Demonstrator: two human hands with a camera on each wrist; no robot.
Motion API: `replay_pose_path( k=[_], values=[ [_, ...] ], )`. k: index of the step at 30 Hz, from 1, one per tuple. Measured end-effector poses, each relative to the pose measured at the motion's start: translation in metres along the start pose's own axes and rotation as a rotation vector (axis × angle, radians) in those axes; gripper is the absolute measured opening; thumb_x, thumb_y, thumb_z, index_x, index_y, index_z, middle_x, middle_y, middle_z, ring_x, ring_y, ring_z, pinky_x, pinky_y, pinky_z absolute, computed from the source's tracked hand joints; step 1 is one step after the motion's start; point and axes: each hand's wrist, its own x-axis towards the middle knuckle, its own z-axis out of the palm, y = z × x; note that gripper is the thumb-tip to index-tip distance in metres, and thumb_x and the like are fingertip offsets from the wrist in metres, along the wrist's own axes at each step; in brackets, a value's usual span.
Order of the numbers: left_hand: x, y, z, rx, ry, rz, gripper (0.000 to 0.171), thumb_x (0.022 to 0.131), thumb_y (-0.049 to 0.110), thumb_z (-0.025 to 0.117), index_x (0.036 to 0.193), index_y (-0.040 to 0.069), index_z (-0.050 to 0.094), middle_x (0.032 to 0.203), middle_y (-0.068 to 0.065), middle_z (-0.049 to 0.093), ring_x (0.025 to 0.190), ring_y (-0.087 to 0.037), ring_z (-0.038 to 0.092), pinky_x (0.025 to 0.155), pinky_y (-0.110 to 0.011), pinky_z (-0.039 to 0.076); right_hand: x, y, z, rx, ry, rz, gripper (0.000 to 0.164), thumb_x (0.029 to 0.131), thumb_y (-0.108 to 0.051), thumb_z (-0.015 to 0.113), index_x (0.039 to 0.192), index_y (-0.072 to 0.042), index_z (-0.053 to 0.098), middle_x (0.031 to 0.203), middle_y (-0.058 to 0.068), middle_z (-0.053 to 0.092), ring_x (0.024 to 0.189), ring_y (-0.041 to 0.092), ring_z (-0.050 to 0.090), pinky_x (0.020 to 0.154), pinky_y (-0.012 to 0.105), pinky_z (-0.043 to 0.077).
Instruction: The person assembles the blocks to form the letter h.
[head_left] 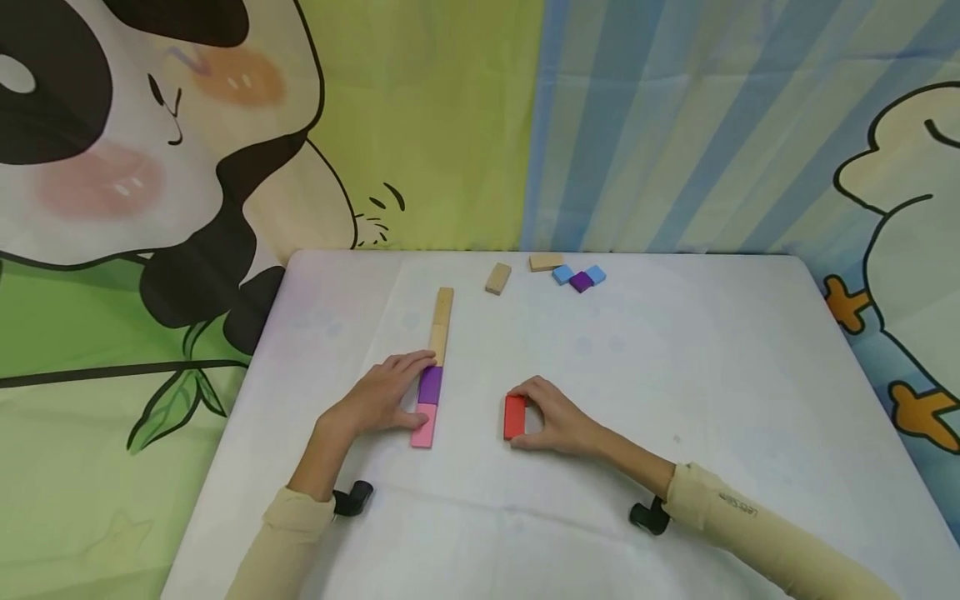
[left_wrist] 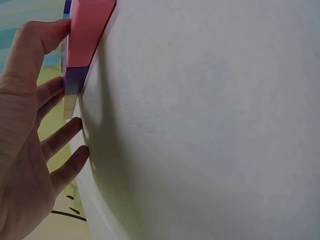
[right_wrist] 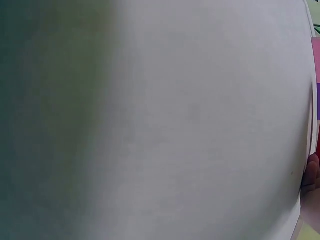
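In the head view, a straight row of blocks runs away from me on the white table. A pink block (head_left: 423, 427) is nearest, then a purple block (head_left: 430, 386), then wooden blocks (head_left: 441, 321). My left hand (head_left: 378, 392) lies along the row's left side. Its thumb touches the pink block (left_wrist: 90, 35), and a fingertip reaches where purple meets wood; the fingers are spread in the left wrist view. To the right, my right hand (head_left: 558, 421) pinches a red block (head_left: 514, 417) by its far and near ends, apart from the row. Only its fingertips show in the right wrist view.
Near the table's (head_left: 675, 350) far edge lie a loose wooden block (head_left: 498, 278), another wooden block (head_left: 546, 262), and small blue (head_left: 562, 274) and purple (head_left: 581, 282) blocks beside it. A printed cloth (head_left: 427, 125) hangs behind the table.
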Motion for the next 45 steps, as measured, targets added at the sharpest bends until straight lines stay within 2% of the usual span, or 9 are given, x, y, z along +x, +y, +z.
replay_pose_path(
  k=[8,19,26,35,40,45],
  values=[
    [0.003,-0.002,-0.001,0.019,0.000,0.007,0.090,0.076,0.043,0.076,0.151,0.017,0.033,0.157,0.000,0.032,0.139,-0.028,0.037,0.108,-0.053,0.038,-0.012,0.001,0.004,-0.016,0.012,-0.001,0.062,0.073,-0.034,0.083,0.126,-0.017,0.056,0.117,-0.004,0.054,0.111,0.011,0.047,0.091,0.031,0.046],
    [0.002,-0.005,-0.001,0.006,0.004,0.009,0.089,0.077,0.044,0.075,0.151,0.017,0.033,0.158,0.001,0.031,0.140,-0.028,0.036,0.107,-0.054,0.037,-0.010,-0.004,0.008,-0.076,-0.007,-0.006,0.064,0.072,-0.034,0.083,0.125,-0.016,0.054,0.115,-0.002,0.053,0.108,0.014,0.043,0.084,0.029,0.045],
    [0.001,-0.005,0.000,-0.004,-0.002,0.000,0.089,0.077,0.043,0.076,0.151,0.018,0.032,0.158,0.001,0.031,0.140,-0.027,0.036,0.108,-0.054,0.036,-0.010,-0.007,0.007,-0.090,-0.040,0.037,0.064,0.073,-0.036,0.082,0.127,-0.017,0.052,0.116,-0.003,0.052,0.109,0.013,0.043,0.085,0.029,0.046],
    [0.001,-0.004,0.000,-0.004,-0.011,-0.001,0.090,0.077,0.044,0.075,0.152,0.017,0.032,0.158,0.001,0.030,0.140,-0.027,0.035,0.109,-0.053,0.036,-0.011,-0.008,0.006,-0.138,-0.044,0.029,0.069,0.073,-0.041,0.082,0.130,-0.017,0.050,0.117,-0.003,0.051,0.107,0.012,0.042,0.083,0.026,0.046],
    [0.001,-0.003,0.000,-0.002,-0.011,0.002,0.090,0.078,0.044,0.075,0.152,0.017,0.032,0.158,0.001,0.030,0.139,-0.027,0.035,0.108,-0.053,0.036,-0.012,-0.011,-0.003,-0.144,-0.029,0.044,0.082,0.070,-0.049,0.082,0.137,-0.017,0.047,0.123,-0.002,0.050,0.113,0.012,0.042,0.089,0.032,0.048],
    [0.001,-0.002,0.000,-0.001,-0.006,0.008,0.090,0.077,0.043,0.075,0.151,0.016,0.033,0.158,0.000,0.031,0.139,-0.027,0.036,0.108,-0.053,0.037,-0.013,-0.010,-0.013,-0.133,0.005,0.059,0.084,0.072,-0.048,0.080,0.140,-0.013,0.046,0.126,0.003,0.051,0.119,0.016,0.043,0.095,0.039,0.047]
  ],
)
